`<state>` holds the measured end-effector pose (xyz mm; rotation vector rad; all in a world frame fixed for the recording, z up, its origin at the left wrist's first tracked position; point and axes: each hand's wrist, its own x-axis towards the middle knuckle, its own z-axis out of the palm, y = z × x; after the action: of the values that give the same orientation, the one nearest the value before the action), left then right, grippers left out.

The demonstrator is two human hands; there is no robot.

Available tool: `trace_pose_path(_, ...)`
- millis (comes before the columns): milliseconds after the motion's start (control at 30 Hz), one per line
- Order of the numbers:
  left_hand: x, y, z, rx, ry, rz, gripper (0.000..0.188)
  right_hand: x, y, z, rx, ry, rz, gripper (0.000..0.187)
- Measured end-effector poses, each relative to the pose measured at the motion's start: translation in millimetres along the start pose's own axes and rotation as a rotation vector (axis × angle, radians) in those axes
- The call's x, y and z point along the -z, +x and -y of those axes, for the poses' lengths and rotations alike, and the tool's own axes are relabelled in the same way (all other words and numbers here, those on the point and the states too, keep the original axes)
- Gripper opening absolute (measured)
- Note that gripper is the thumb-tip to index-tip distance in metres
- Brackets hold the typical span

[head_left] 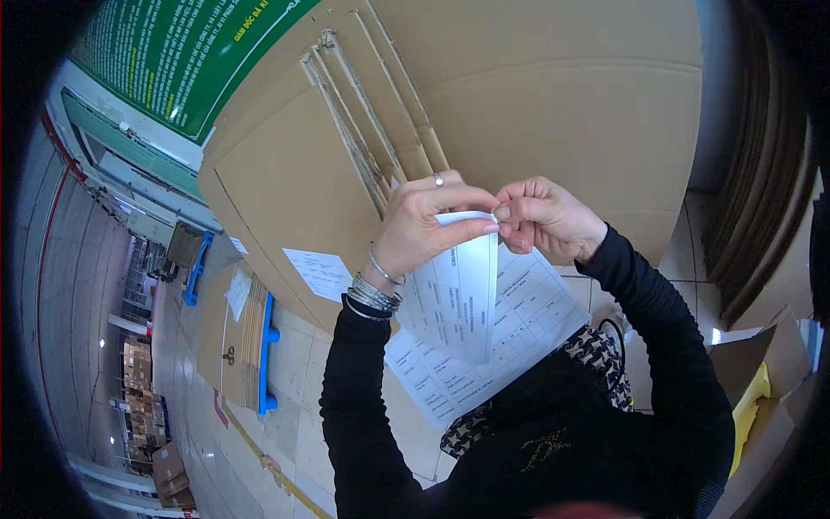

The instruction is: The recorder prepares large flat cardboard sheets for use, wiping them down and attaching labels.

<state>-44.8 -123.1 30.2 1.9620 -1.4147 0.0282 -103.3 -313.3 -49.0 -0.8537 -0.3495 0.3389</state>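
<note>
My left hand, with a ring and several bracelets at the wrist, pinches the top edge of a printed white paper sheet. My right hand is closed at that sheet's upper right corner, its thumb and fingertips meeting the left fingertips there. The sheet hangs down in front of me, its right side bent or folded over. Just behind it, a larger printed form with table lines spreads over my lap and partly hides patterned fabric. Whether the two papers are joined cannot be seen.
Large brown cardboard sheets stand ahead, with a white label on one. More cardboard is stacked at right, above an open carton with yellow material. Left, flattened boxes sit on a blue pallet.
</note>
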Motion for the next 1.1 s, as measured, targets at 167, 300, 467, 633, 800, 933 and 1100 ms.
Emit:
trace_pose_path(167,2,-3,4,-0.303,0.130,-0.091,0.019,-11,0,3,-0.090,0.166,0.023,0.011)
trace_pose_path(300,0,3,-2,-0.418,0.143,-0.169,0.013,0,-3,-5,-0.068,0.172,-0.088,0.015)
trace_pose_path(467,17,13,-12,-0.379,-0.048,-0.319,0.014,23,6,-26,0.363,-0.252,-0.387,0.021)
trace_pose_path(633,13,24,1,-0.277,-0.317,-0.377,0.013,-20,23,5,1.001,-0.925,-0.392,0.031)
trace_pose_path(800,16,58,18,-0.019,-0.783,-0.681,0.011,63,-3,24,0.869,-0.887,-0.507,0.018)
trace_pose_path(933,64,45,61,-0.078,-0.663,-1.007,0.016,133,-26,-5,0.752,-0.424,-0.760,0.011)
trace_pose_path(1100,45,69,95,0.083,-0.206,-0.872,0.015,233,-110,-15,0.761,-0.686,-0.975,0.006)
